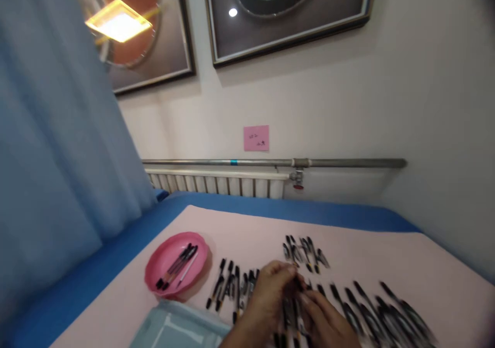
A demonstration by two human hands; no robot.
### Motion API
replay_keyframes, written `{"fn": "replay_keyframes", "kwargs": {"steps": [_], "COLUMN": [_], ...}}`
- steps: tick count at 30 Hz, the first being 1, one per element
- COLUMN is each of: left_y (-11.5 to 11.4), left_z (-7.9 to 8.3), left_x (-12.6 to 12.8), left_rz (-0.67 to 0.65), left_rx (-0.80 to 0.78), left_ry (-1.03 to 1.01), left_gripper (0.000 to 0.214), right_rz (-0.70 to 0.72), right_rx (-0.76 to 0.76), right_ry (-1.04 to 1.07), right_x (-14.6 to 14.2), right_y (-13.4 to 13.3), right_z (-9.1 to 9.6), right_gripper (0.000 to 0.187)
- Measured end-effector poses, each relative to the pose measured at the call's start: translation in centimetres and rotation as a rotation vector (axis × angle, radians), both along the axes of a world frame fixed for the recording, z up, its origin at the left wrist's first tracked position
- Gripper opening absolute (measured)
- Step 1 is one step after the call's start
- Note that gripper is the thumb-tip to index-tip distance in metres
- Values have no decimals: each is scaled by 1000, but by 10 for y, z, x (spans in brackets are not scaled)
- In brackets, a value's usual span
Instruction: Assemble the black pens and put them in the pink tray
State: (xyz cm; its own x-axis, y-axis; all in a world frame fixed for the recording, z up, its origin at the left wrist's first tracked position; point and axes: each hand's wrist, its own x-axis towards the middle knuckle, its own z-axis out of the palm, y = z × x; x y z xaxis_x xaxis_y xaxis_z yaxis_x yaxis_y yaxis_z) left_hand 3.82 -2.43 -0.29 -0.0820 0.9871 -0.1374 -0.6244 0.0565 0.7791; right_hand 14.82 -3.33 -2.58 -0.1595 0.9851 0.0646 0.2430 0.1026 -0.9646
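Observation:
My left hand [270, 291] and my right hand [328, 322] meet low in the middle of the picture, over a row of several black pens [371, 307] spread on a pale pink sheet [247, 229]. Both hands are smeared by motion. Their fingers curl together over the pens, and what they grip is hidden. More black pens [228, 286] lie just left of my left hand. A small heap of pen caps or pens [305, 252] sits beyond my fingers. A pink round plate [158, 260] with a few pens in it stands at the left.
A light blue-grey tray [174, 330] lies at the near edge, left of my arm. Blue table covering [309, 209] borders the pink sheet. A blue curtain [50, 157] hangs at the left. Behind are a radiator [216, 183], a metal pipe [270, 162], a pink note [256, 137] and framed pictures.

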Motion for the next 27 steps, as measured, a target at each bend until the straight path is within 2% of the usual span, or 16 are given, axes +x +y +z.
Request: {"fn": "replay_keyframes", "kwargs": {"steps": [2,4,7,13,21,24,27], "left_y": [-2,-2,-2,-4,-4,-5,-6], "left_z": [1,0,0,0,-2,0,3], "left_x": [-3,-5,-6,-2,-5,-6,-5], "left_rz": [-15,-5,-12,-1,-10,-69,-131], "left_rx": [9,-27,-50,22,-16,17,18], "left_ry": [-7,8,28,66,203,177,83], "left_gripper": [32,33,33,27,21,17,24], "right_rz": [31,57,52,61,65,75,79], "right_rx": [-105,-121,-96,-54,43,-41,-142], "right_ry": [42,68,39,3,-57,20,106], "right_x": [-1,0,2,3,4,3,3], "right_y": [-1,-1,-2,-4,-8,-9,-9], "right_z": [-1,-1,0,1,3,3,3], "right_gripper": [30,29,27,27,21,20,20]}}
